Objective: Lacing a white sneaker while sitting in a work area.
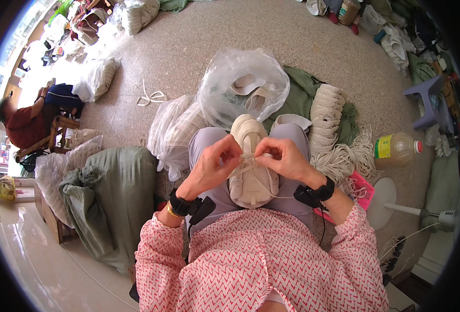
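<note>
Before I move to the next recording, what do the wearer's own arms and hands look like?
The left hand and right hand are ungloved. Both sleeves are pale with a red zigzag print. Each wrist has a black strap with a black box and thin black cable; the left adds a gold-coloured band.

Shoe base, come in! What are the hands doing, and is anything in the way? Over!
Left hand and right hand pinching cream lace. Cream shoe between the knees. Plastic bag beyond, clear of both hands.
</note>
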The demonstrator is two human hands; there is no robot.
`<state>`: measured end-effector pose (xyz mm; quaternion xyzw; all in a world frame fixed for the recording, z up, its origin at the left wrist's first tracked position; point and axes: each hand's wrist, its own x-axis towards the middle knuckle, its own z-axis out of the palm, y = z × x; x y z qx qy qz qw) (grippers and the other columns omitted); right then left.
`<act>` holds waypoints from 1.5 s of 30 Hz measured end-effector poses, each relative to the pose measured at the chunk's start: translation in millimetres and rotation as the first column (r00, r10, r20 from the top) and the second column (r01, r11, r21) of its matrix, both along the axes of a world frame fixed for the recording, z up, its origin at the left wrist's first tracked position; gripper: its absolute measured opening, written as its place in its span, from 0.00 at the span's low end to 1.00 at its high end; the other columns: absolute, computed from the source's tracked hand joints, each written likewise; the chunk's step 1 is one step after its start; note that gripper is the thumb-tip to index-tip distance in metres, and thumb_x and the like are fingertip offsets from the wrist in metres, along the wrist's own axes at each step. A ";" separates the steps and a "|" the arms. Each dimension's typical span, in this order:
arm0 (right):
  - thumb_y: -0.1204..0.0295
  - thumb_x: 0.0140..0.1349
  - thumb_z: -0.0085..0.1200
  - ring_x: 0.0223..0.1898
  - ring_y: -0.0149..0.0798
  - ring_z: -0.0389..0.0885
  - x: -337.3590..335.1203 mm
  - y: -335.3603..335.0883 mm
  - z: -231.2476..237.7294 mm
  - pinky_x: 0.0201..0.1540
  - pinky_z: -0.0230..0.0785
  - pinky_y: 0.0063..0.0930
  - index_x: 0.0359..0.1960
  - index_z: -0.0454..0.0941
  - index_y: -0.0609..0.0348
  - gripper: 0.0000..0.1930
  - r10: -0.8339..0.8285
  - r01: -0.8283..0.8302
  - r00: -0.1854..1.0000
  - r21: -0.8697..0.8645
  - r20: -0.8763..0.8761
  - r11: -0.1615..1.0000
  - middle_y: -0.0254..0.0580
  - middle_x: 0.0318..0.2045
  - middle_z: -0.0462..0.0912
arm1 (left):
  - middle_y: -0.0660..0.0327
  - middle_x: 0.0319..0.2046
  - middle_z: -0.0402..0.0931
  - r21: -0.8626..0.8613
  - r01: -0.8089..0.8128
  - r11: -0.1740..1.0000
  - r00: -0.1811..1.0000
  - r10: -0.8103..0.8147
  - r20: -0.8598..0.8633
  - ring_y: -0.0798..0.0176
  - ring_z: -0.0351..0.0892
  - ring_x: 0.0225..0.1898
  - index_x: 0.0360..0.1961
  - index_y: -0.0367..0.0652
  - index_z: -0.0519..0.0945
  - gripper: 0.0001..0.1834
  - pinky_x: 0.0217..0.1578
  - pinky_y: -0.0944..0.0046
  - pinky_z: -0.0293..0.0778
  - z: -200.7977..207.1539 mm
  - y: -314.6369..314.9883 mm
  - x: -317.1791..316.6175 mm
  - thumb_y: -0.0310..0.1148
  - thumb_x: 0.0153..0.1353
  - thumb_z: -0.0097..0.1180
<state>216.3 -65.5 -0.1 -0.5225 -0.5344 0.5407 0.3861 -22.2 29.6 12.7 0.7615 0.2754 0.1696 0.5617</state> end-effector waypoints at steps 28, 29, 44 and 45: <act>0.76 0.69 0.59 0.25 0.19 0.74 16.8 3.8 -11.0 0.27 0.69 0.15 0.42 0.81 0.60 0.03 -0.287 0.240 0.911 -0.184 -0.298 0.953 0.28 0.29 0.81 | 0.71 0.26 0.68 -0.148 -0.176 0.973 0.983 0.182 0.025 0.77 0.65 0.27 0.37 0.42 0.71 0.13 0.29 0.73 0.64 -21.9 1.1 4.6 0.24 0.58 0.65; 0.74 0.70 0.59 0.26 0.19 0.73 18.0 3.6 -8.8 0.28 0.70 0.16 0.44 0.81 0.60 0.05 -0.301 0.244 0.903 -0.209 -0.307 0.947 0.28 0.29 0.80 | 0.71 0.26 0.68 -0.142 -0.157 0.977 0.985 0.165 0.043 0.77 0.65 0.27 0.37 0.42 0.71 0.13 0.29 0.73 0.64 -21.6 1.0 3.9 0.23 0.57 0.65; 0.74 0.68 0.66 0.33 0.22 0.82 18.0 -2.4 -9.0 0.36 0.79 0.19 0.48 0.79 0.63 0.12 -0.302 0.256 0.909 -0.186 -0.286 0.948 0.34 0.36 0.85 | 0.72 0.26 0.66 0.021 -0.265 0.964 0.963 0.264 0.047 0.77 0.63 0.27 0.38 0.43 0.71 0.12 0.29 0.73 0.62 -30.6 -12.2 11.8 0.20 0.59 0.63; 0.74 0.68 0.66 0.33 0.22 0.82 14.5 -4.9 -6.8 0.36 0.79 0.19 0.48 0.79 0.63 0.12 -0.301 0.256 0.909 -0.187 -0.286 0.949 0.34 0.36 0.85 | 0.72 0.26 0.66 0.021 -0.265 0.964 0.963 0.264 0.047 0.77 0.63 0.27 0.38 0.43 0.71 0.12 0.29 0.73 0.62 -30.7 -13.2 11.9 0.20 0.59 0.63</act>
